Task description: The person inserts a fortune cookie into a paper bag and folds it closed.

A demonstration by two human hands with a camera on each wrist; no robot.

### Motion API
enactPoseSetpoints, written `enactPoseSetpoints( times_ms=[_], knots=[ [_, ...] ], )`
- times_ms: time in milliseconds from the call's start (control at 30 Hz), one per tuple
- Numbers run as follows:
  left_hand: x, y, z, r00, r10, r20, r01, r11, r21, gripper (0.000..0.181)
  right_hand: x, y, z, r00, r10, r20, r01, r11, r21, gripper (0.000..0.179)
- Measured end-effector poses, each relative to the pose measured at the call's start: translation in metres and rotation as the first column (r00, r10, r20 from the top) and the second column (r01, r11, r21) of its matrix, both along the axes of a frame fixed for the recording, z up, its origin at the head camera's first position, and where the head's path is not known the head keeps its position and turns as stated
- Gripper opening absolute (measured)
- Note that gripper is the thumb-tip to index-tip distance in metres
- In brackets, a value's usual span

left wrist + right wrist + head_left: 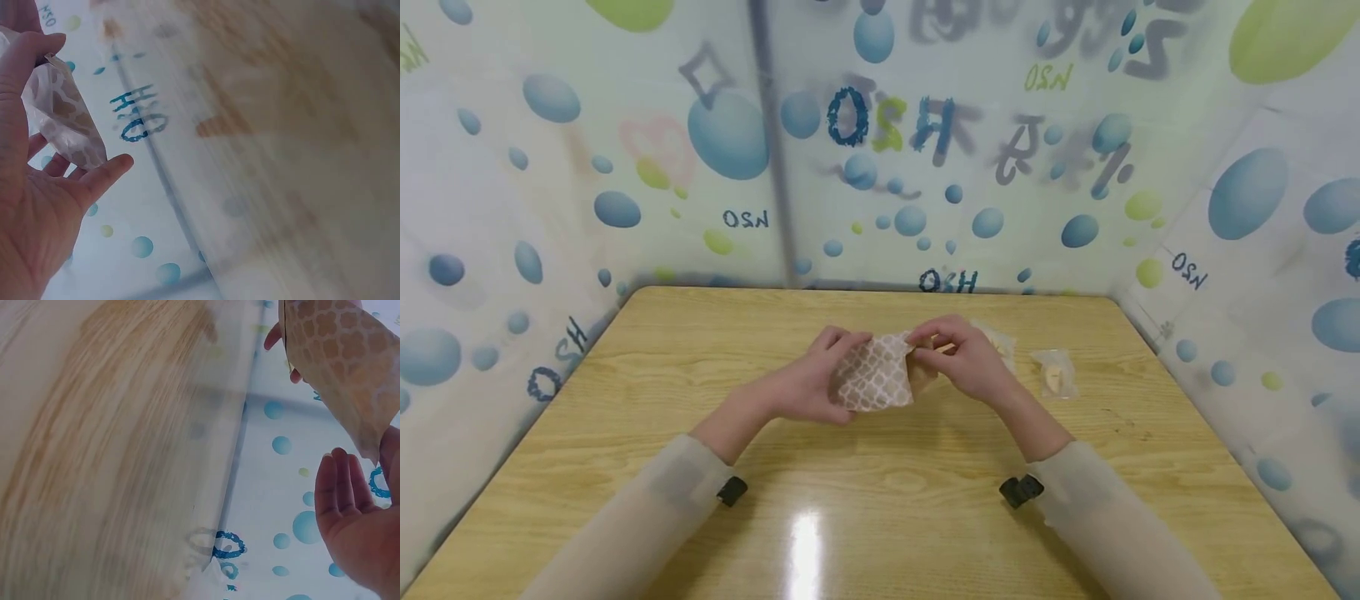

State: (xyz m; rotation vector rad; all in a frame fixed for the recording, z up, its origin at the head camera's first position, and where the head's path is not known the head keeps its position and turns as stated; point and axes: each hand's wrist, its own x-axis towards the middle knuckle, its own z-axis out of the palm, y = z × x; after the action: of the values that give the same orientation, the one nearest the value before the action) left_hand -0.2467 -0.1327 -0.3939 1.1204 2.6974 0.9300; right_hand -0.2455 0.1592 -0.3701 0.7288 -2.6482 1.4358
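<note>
Over the middle of the table, a small beige pouch with a white lattice pattern (pixel 874 375) is held between both hands. My left hand (pixel 811 379) grips its left end, the thumb at the near lower edge and the fingers at the top. At the right, my right hand (pixel 967 358) pinches the pouch's upper right corner between thumb and fingers. The left wrist view shows a shiny, creased face of the pouch (pixel 62 119) beside the left thumb. In the right wrist view the pouch (pixel 344 356) narrows toward the corner at the right hand (pixel 362 525).
Right of the right hand, a clear packet (pixel 1055 374) with a pale piece inside lies on the wooden table (pixel 880 500). Another clear packet (pixel 1000 343) lies partly hidden behind that hand. A wall sheet printed with bubbles (pixel 880 208) stands along the table's back and sides.
</note>
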Motion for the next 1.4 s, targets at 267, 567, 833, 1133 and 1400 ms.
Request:
enactPoseSetpoints(
  times_ms=[267, 567, 833, 1133, 1400],
  knots=[
    [0.001, 0.003, -0.003, 0.999, -0.007, 0.045, 0.008, 1.0, -0.017, 0.12, 0.0, -0.009, 0.004, 0.998, -0.046, -0.032, 0.046, 0.999, -0.024, 0.009],
    [0.004, 0.009, -0.001, 0.993, -0.024, 0.112, 0.024, 1.0, 0.008, 0.118, 0.001, -0.015, 0.014, 0.998, -0.003, -0.066, -0.004, 0.995, -0.102, 0.01],
    [0.007, 0.008, 0.001, 0.994, -0.055, 0.098, 0.053, 0.998, 0.022, 0.112, 0.001, -0.013, 0.014, 0.997, -0.044, -0.06, 0.041, 0.998, -0.048, 0.011],
    [0.004, 0.001, 0.003, 0.992, 0.117, 0.053, -0.116, 0.993, -0.027, 0.11, 0.007, -0.002, 0.014, 0.994, -0.055, 0.098, 0.066, 0.991, -0.118, 0.02],
    [0.003, 0.0, 0.005, 0.994, 0.107, -0.007, -0.107, 0.993, -0.039, 0.111, 0.01, 0.001, 0.009, 0.96, 0.024, 0.279, -0.028, 1.0, 0.011, 0.029]
  ],
)
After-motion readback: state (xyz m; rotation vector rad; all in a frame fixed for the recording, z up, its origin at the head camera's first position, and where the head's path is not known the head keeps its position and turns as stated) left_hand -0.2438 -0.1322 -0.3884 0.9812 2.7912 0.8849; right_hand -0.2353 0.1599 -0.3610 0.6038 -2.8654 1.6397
